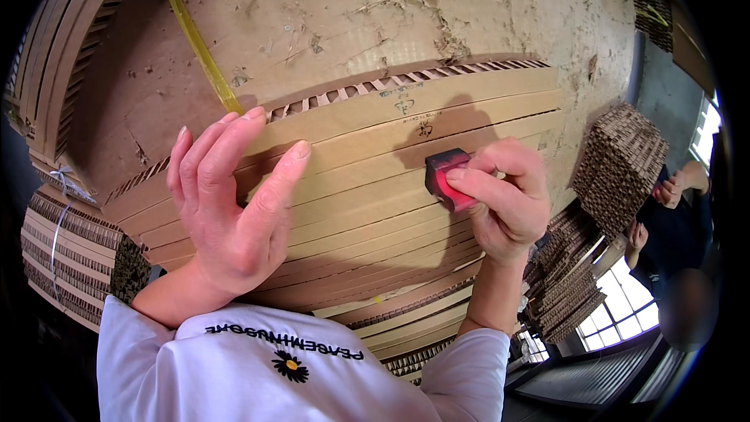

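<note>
A small black and pinkish-red block, which looks like a rubber stamp (447, 170), is pinched between the thumb and fingers of my right hand (509, 195). It is over a row of long brown cardboard strips (359, 180) lying side by side in front of me. Small dark printed marks (423, 130) show on the two farthest strips, just beyond the stamp. My left hand (234, 195) is at the left part of the row, fingers stretched and thumb apart, holding nothing. Its fingertips are by the far strip's honeycomb edge; whether they touch it I cannot tell.
Beyond the strips lies a worn, torn cardboard surface (312, 16) with a yellow strap (195, 35) across it. Honeycomb cardboard stands at the upper left (70, 47); a tied bundle (66, 254) is below. Honeycomb stacks (621, 160) and another person (676, 219) are at right.
</note>
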Tool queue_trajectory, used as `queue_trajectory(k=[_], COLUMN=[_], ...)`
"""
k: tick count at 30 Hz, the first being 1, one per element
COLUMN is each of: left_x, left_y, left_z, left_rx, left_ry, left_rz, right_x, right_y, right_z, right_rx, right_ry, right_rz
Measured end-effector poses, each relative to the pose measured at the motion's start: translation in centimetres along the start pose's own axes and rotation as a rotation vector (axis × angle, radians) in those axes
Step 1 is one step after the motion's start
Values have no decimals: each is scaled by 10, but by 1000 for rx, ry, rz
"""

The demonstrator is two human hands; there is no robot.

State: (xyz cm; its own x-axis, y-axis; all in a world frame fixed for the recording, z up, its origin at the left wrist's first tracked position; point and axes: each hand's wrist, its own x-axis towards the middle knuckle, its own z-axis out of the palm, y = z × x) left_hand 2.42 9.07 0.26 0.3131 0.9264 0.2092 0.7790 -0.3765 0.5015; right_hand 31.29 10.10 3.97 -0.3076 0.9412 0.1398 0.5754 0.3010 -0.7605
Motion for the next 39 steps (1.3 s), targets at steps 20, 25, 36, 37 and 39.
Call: queue_trajectory(k=[20,25,36,37,39], left_x=[-2,-2,-1,-1,-1], left_y=[-1,-1,-3,-2,-1], left_z=[-6,-7,3,2,0], left_rx=[-20,-16,30,31,34], left_ry=[-117,-128,7,2,-16], left_rz=[8,8,32,32,30], right_x=[7,5,0,-1,-6], right_y=[10,12,12,10,0], right_z=[6,7,3,-1,-8], right_rx=[-58,-23,47,56,140], right_ry=[-63,-58,41,105,185], right_rz=[13,28,16,-3,12])
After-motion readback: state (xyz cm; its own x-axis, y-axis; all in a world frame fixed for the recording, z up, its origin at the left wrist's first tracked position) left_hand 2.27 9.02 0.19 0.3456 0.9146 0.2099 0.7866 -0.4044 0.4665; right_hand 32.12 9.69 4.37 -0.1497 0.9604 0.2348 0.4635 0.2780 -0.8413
